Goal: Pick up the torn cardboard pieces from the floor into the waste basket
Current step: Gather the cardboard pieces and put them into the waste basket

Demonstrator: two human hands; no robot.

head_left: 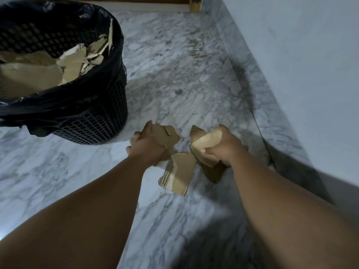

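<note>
Left hand (149,145) and right hand (223,149) clench torn cardboard pieces (207,140); overfull grips could drop some short of the waste basket (93,123).

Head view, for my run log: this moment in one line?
left hand: grips torn piece | right hand: grips folded piece | ridged piece: between hands | waste basket: cardboard inside

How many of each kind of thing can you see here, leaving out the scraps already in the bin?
Hands: 2, left hand and right hand
Waste basket: 1
Black liner: 1
Cardboard pieces outside the basket: at least 4, overlapping
Total: at least 8
</note>
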